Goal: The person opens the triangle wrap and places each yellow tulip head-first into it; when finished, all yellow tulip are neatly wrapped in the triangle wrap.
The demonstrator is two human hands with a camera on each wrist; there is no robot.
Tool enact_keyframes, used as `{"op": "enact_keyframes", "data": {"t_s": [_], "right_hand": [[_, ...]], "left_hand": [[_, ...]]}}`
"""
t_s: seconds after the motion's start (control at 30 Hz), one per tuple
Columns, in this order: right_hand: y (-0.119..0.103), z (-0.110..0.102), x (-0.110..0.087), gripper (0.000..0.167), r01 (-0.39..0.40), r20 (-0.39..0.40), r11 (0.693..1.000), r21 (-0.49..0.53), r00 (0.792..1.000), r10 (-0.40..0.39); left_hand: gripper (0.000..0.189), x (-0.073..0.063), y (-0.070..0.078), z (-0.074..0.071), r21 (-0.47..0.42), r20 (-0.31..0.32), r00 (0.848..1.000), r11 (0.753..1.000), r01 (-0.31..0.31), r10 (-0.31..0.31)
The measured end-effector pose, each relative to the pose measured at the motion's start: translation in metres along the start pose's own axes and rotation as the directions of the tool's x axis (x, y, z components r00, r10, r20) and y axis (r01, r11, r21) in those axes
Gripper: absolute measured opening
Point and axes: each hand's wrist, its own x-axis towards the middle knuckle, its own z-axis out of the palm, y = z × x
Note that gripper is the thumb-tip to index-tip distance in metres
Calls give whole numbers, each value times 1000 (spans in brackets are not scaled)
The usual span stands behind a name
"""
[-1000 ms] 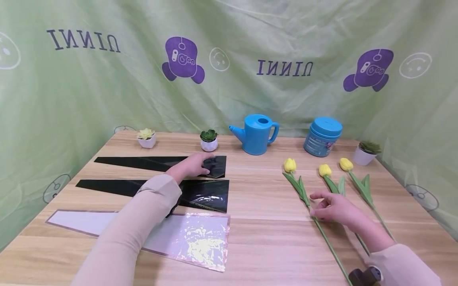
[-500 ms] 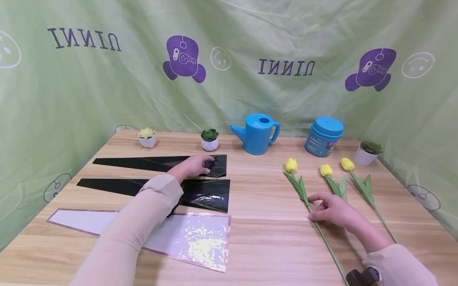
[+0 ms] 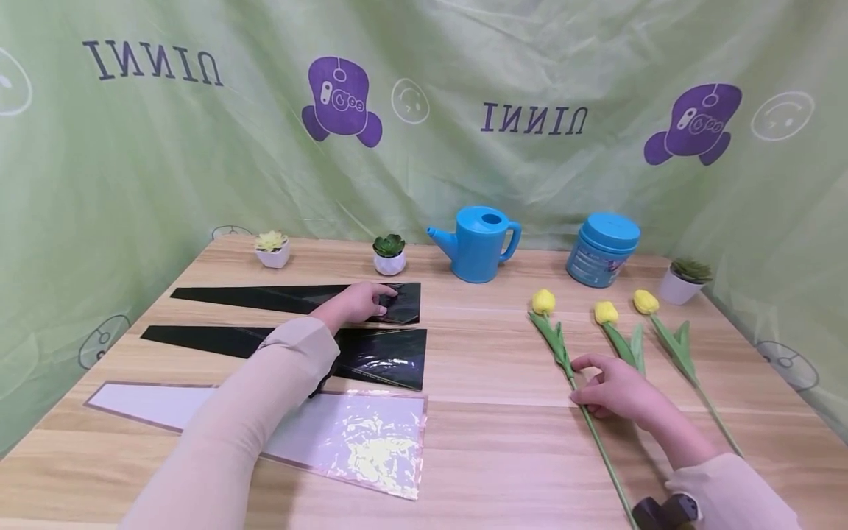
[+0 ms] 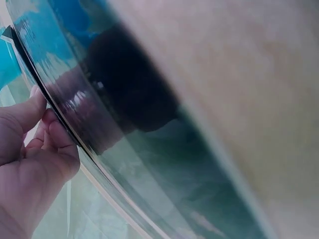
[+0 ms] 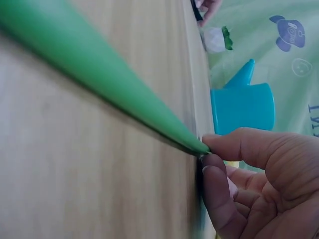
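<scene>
A long, tapered black flower sleeve [image 3: 252,296] of glossy film lies at the back left. My left hand [image 3: 361,302] is over its wide end, thumb and fingers pinching the film. In the left wrist view my left hand [image 4: 37,149] has its fingertips at the dark sheet's edge. A yellow tulip [image 3: 543,302] with green leaves lies at the right. Below its leaves my right hand [image 3: 616,386] pinches the thin stem between thumb and forefinger. The right wrist view shows my right hand [image 5: 254,174] at the tip of a large green leaf [image 5: 99,69].
A second black sleeve [image 3: 391,361] and a white sleeve [image 3: 318,434] lie nearer. Two more yellow tulips [image 3: 606,312] lie at the right. Behind stand a blue watering can [image 3: 478,246], a blue jar [image 3: 603,250] and small potted succulents [image 3: 389,254]. A green curtain [image 3: 430,184] closes the back.
My left thumb has drawn slightly closer to the fingers on the black sleeve. My right thumb and forefinger have closed in on the tulip stem. The head view has tilted slightly.
</scene>
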Motion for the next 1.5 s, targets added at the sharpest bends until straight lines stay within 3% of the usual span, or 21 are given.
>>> {"op": "enact_keyframes", "data": {"t_s": [0.37, 0.73, 0.97, 1.03, 1.2, 1.37, 1.5], "right_hand": [[3, -2, 2, 56, -23, -7, 996, 91, 1000, 24], [4, -1, 7, 59, 15, 46, 969, 248, 999, -27], [-5, -1, 9, 58, 64, -38, 939, 337, 998, -55], [-8, -2, 10, 56, 89, -91, 909, 408, 994, -57], [-19, 0, 15, 46, 163, -212, 778, 607, 976, -39], [-33, 7, 21, 33, 217, -297, 647, 731, 955, 15], [-47, 14, 34, 29, 245, -352, 537, 807, 930, 105]], "left_hand": [[43, 4, 4, 2, -12, -10, 1000, 1000, 25, -25], [36, 4, 3, 6, -25, -68, 997, 999, -24, 22], [28, 3, -1, 6, -40, -113, 993, 998, -47, 43], [23, 3, -2, 6, -37, -125, 991, 997, -61, 56], [2, 1, -3, 7, -12, -165, 982, 995, -97, 94], [15, -2, -3, 7, 6, -178, 978, 994, -108, 108], [17, -4, -6, 6, -12, -183, 978, 995, -103, 99]]}}
